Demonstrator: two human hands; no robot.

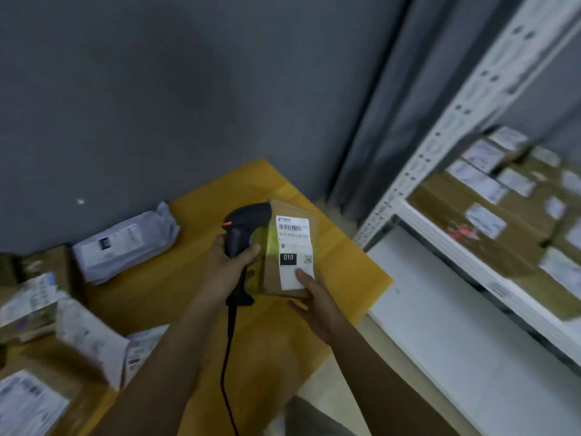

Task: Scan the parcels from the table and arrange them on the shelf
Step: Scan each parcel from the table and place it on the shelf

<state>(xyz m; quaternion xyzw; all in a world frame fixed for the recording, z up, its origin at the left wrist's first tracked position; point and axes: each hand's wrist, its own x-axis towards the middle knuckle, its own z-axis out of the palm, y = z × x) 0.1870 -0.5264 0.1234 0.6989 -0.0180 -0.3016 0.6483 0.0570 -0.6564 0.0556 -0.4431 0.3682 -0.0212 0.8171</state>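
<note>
Yellow table [176, 278] w/ parcels, grey wall; L hand [228, 262] grips scanner [243, 228], R hand [317, 302] holds box [283, 247].

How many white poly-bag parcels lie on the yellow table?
2 clearly: one white bag by the grey wall, another nearer the left edge. The blurred boxes around them may hide more.

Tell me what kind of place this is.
Likely a parcel sorting or pickup room: a handheld barcode scanner, a labelled cardboard parcel being scanned, and a metal shelf stacked with labelled boxes.
</note>
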